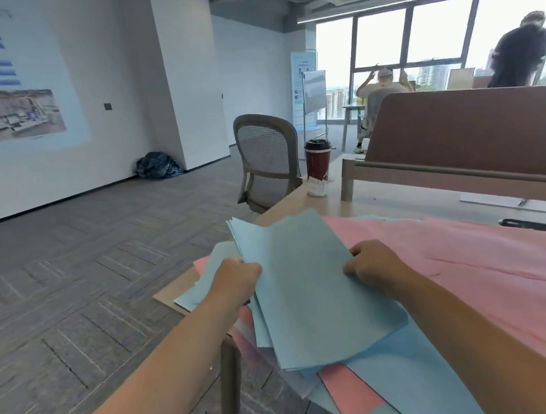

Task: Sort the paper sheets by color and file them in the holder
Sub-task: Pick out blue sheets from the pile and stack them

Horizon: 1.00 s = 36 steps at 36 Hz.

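Desk (301,200): we see its bare wood just past the far edge of the blue stack (306,281); it runs under that stack and off to the right.
Divider (475,125): a brown panel standing on the desk, well beyond the blue stack and to its right.
Pink sheets (507,270): spread flat on the desk, right of the blue stack, reaching up to its right edge.
Blue stack: a fanned bundle of blue paper held tilted between the two hands. We see its lower end overlapping loose blue and pink sheets (349,397).
Chair (267,153): mesh-backed, beyond the blue stack, off the desk's far corner.
Left hand (238,278): at the blue stack's left edge, fingers curled round it in a grip, forearm reaching in from the lower left.
Right hand (372,265): at the blue stack's right edge, knuckles up, fingers folded and pinching the paper, forearm coming from the lower right.
Cup (318,161): red with a dark lid, on the desk well beyond the blue stack.
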Each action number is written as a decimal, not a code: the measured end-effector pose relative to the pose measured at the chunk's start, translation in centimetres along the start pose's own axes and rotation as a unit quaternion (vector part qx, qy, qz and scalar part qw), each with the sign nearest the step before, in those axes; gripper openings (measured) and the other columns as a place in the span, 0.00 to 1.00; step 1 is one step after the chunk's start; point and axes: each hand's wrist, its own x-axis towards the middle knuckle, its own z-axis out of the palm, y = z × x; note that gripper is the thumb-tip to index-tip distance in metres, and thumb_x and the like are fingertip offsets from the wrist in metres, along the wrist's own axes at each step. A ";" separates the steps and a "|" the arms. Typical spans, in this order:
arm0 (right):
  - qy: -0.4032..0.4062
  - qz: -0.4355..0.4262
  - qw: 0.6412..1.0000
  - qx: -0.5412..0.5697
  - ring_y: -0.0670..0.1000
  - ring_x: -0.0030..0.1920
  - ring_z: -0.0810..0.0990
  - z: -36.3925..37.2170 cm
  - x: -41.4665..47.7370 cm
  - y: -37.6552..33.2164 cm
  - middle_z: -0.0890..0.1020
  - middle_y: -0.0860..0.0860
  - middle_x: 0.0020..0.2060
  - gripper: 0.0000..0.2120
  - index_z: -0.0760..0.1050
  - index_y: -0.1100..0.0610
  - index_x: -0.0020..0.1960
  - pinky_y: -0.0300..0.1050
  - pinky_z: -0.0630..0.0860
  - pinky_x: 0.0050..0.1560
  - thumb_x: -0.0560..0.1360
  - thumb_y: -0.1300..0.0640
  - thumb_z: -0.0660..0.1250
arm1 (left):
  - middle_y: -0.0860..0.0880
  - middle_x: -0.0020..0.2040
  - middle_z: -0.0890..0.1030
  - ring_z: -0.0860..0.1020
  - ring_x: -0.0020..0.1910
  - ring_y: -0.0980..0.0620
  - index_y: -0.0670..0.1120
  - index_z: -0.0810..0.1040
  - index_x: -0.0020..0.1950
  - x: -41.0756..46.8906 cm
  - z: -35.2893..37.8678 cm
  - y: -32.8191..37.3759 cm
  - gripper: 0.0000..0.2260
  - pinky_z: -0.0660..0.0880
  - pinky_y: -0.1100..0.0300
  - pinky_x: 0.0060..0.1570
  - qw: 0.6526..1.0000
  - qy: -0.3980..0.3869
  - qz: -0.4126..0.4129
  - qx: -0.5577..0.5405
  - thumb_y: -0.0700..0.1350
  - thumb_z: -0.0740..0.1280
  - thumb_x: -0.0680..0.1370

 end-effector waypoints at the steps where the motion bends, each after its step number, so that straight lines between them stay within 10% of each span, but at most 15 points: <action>1: -0.003 -0.009 0.999 -0.038 0.52 0.32 0.77 0.5 0.1 -0.3 0.81 0.58 0.35 0.05 0.80 0.62 0.38 0.36 0.70 0.28 0.69 0.69 0.67 | 0.39 0.41 0.80 0.78 0.37 0.42 0.36 0.77 0.43 -0.2 -0.3 -0.2 0.06 0.71 0.56 0.36 1.000 0.014 0.007 0.020 0.39 0.67 0.72; 10: 0.006 -0.017 0.982 -0.187 0.61 0.58 0.78 4.0 1.5 0.0 0.79 0.61 0.57 0.14 0.77 0.63 0.56 0.45 0.74 0.54 0.73 0.60 0.62 | 0.43 0.36 0.73 0.71 0.36 0.46 0.37 0.73 0.41 -1.0 -1.2 -1.9 0.06 0.63 0.56 0.33 0.990 0.063 -0.001 0.127 0.39 0.64 0.76; 22: 0.009 -0.004 0.988 -0.153 0.59 0.49 0.81 4.0 1.5 -0.8 0.81 0.59 0.47 0.07 0.79 0.63 0.46 0.42 0.72 0.43 0.70 0.63 0.65 | 0.43 0.32 0.70 0.69 0.34 0.46 0.39 0.69 0.33 -0.3 -1.5 -2.8 0.11 0.62 0.57 0.32 0.995 0.089 -0.035 0.025 0.34 0.65 0.74; 27: 0.027 -0.038 0.989 -0.140 0.59 0.44 0.78 3.8 1.1 -0.5 0.79 0.60 0.44 0.04 0.77 0.65 0.42 0.43 0.69 0.37 0.70 0.65 0.65 | 0.38 0.45 0.80 0.77 0.42 0.43 0.35 0.79 0.48 -0.4 -1.4 -2.7 0.05 0.70 0.55 0.39 0.997 0.075 -0.030 0.014 0.35 0.65 0.74; 36: 0.051 -0.015 0.999 0.014 0.62 0.51 0.81 1.1 -0.3 0.6 0.81 0.62 0.53 0.17 0.75 0.64 0.60 0.54 0.79 0.51 0.71 0.66 0.67 | 0.45 0.52 0.77 0.75 0.45 0.49 0.40 0.65 0.68 -1.6 0.0 -1.2 0.22 0.72 0.58 0.37 0.996 0.079 0.007 -0.030 0.34 0.64 0.75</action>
